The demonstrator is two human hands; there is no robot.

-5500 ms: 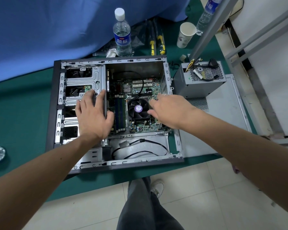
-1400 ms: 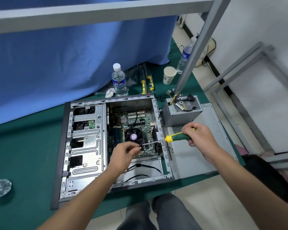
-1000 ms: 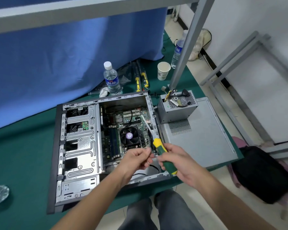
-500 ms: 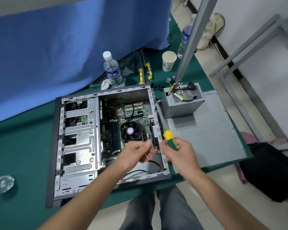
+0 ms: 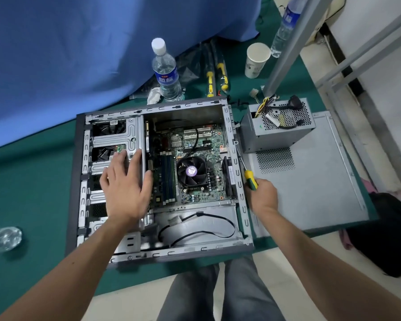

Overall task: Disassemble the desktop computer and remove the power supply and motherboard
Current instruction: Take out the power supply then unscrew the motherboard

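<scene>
Green-and-yellow screwdriver (image 5: 250,180) is sitting in the right hand (image 5: 261,196), fingers curled round its handle, shaft lying along the computer case (image 5: 240,191) rim, probably reaching for a screw. Left hand (image 5: 125,188) is pressing spread-fingered on the drive cage (image 5: 116,135), likely steadying it. Motherboard (image 5: 195,144) is remaining inside; power supply (image 5: 278,133) is standing outside on the side panel (image 5: 310,186).
</scene>
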